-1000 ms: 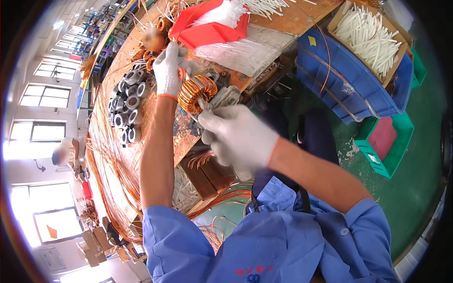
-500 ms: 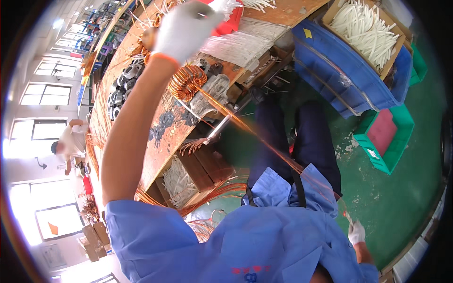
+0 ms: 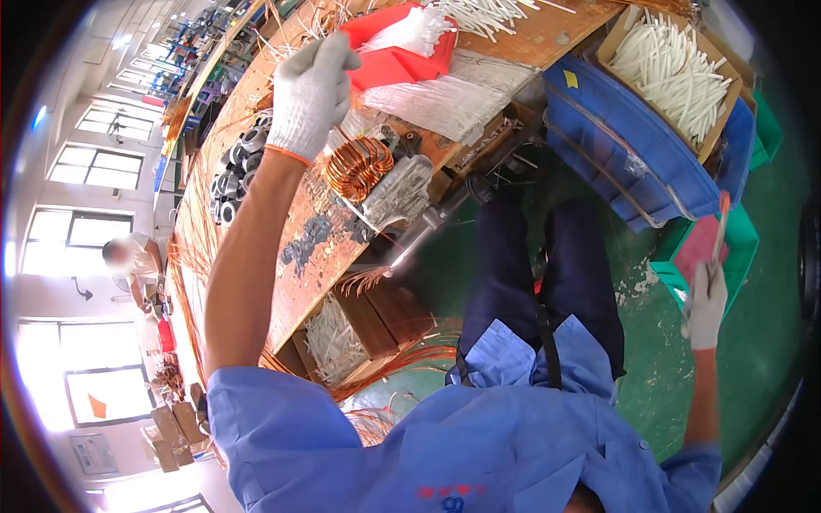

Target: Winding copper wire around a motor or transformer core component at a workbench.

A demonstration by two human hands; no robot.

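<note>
My left hand [image 3: 310, 96], in a white knitted glove, is raised over the workbench with its fingers closed in a pinch. Whatever it pinches is hidden or too small to name. Just below it, a ring-shaped copper coil [image 3: 359, 168] rests on the bench beside a whitish, worn block [image 3: 400, 192]. Far to the right, my gloved right hand [image 3: 707, 306] is wrapped round a slim stick-like tool with a reddish tip [image 3: 722, 224], which points away from me. Motion blurs this tool, and its exact kind does not show.
A red bin [image 3: 398, 64] of white pieces and several grey rings [image 3: 235, 175] stand on the wooden bench [image 3: 329, 248]. To the right are a blue crate [image 3: 607, 141], a carton of white strips [image 3: 667, 73] and a green bin [image 3: 727, 278]. Another person [image 3: 137, 261] sits at far left.
My right hand has swung up and forward from the lower right with its tool. The copper strands stretched from coil toward it no longer show. My left hand has come slightly nearer, fingers more closed.
</note>
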